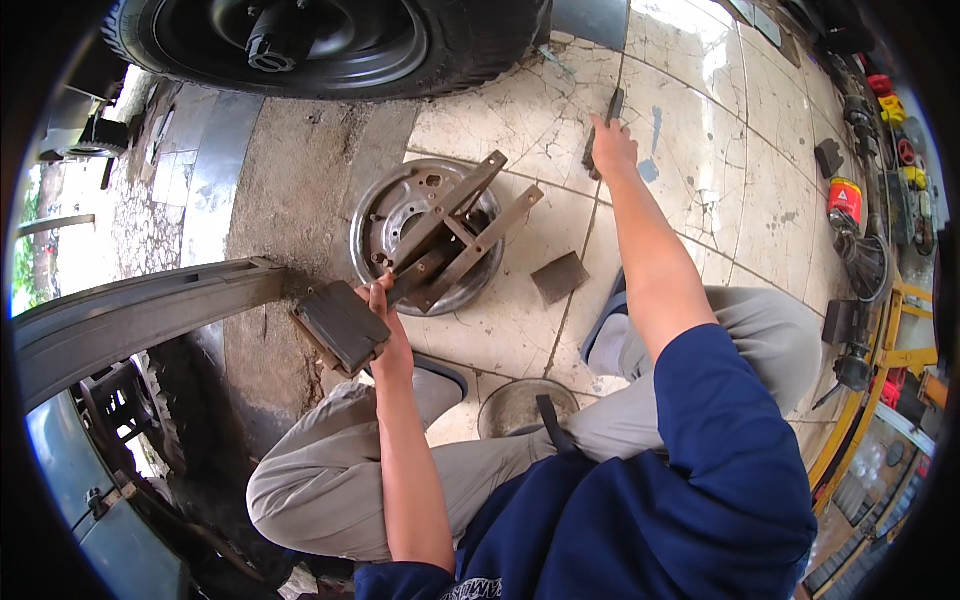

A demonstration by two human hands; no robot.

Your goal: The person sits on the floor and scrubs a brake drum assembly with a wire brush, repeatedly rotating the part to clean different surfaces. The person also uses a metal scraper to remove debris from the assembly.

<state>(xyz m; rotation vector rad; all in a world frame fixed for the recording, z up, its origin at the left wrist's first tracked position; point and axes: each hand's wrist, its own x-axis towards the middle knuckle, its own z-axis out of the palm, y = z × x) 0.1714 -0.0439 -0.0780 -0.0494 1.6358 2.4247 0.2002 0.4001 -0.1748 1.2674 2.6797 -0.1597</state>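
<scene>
My left hand is closed round a rusty metal bracket with two parallel arms and bolt holes. At its near end is a dark rectangular plate, tilted up. The bracket's arms reach over a round steel wheel rim lying on the floor. Out ahead to the right, my right hand grips a long, narrow dark tool that looks like a wire brush, at the floor tiles. The fingers partly cover it. Between my hands, a flat brown square block lies on the tiles.
A large vehicle tyre stands at the far side. A steel beam juts in from the left. Between my legs sits a round stool. Along the right are a red can, metal parts and a yellow frame.
</scene>
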